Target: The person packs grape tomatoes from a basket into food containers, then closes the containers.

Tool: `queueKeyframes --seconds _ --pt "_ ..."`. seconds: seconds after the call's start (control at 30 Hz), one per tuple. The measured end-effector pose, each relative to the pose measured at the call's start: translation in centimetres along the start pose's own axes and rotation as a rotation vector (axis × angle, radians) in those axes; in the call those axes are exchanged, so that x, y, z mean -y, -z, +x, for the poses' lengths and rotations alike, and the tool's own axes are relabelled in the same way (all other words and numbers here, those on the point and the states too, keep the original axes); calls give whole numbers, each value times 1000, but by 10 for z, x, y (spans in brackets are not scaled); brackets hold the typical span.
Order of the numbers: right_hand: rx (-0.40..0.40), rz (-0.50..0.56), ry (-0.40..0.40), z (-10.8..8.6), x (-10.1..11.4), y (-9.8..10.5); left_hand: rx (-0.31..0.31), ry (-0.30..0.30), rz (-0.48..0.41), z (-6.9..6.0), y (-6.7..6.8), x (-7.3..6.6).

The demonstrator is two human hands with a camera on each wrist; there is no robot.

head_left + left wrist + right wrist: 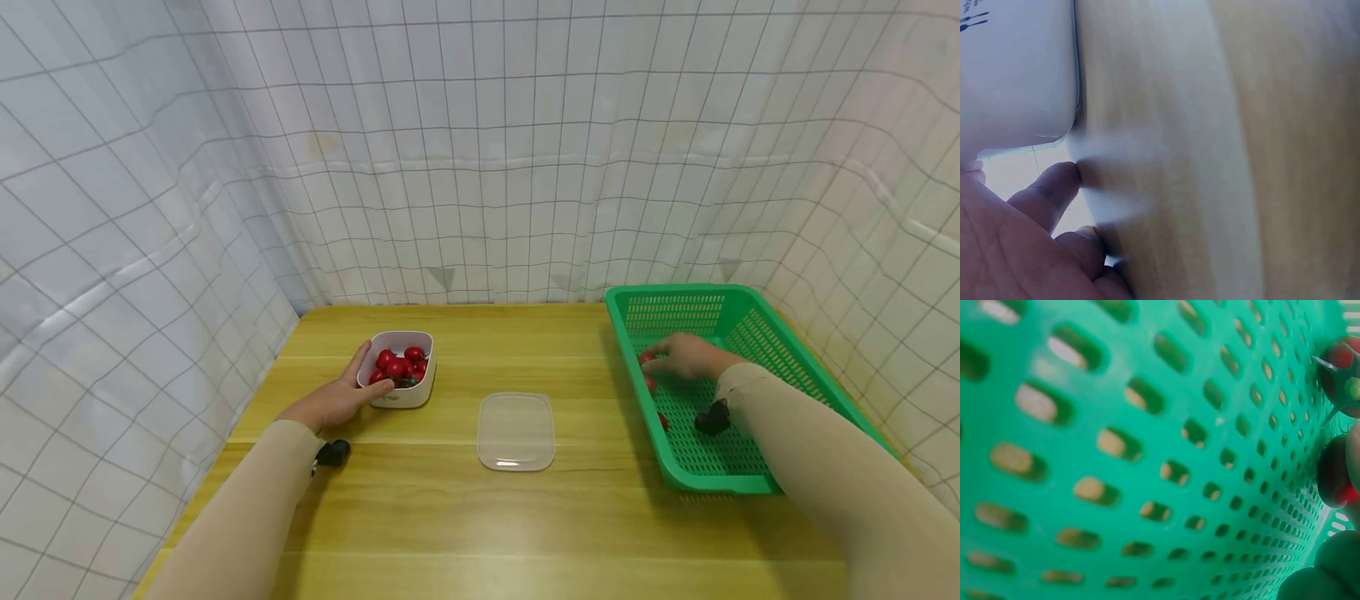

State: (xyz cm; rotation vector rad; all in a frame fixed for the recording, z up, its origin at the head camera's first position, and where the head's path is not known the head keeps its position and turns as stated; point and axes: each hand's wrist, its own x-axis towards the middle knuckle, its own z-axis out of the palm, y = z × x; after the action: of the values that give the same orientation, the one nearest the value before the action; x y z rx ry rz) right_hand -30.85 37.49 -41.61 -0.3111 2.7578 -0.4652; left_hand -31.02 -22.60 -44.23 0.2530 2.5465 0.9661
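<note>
On the left, my left hand [333,402] rests against the corner of a small white plastic container [408,398], the thumb along its front and the fingers along its left side. Several red cherry tomatoes [401,367] with green stems lie in it. The left wrist view shows the container's printed wall [1016,75] above the palm. Inside a green slotted basket [675,467], my right hand [688,357] pinches a cherry tomato [646,357] at the left wall. The right wrist view shows another tomato [1342,375] with its stem close by; the fingertips are partly cut off.
A translucent square lid [516,432] lies flat on the wooden table [450,525] between container and basket. Another cherry tomato [663,422] sits low against the basket's left wall. White grid-patterned curtains [517,192] enclose the back and sides.
</note>
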Motion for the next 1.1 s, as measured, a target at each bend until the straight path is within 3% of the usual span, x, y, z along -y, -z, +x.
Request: queueKeyframes --seconds 1.1 --pt "10 14 -6 1 1 -2 -2 -7 16 -3 0 -3"
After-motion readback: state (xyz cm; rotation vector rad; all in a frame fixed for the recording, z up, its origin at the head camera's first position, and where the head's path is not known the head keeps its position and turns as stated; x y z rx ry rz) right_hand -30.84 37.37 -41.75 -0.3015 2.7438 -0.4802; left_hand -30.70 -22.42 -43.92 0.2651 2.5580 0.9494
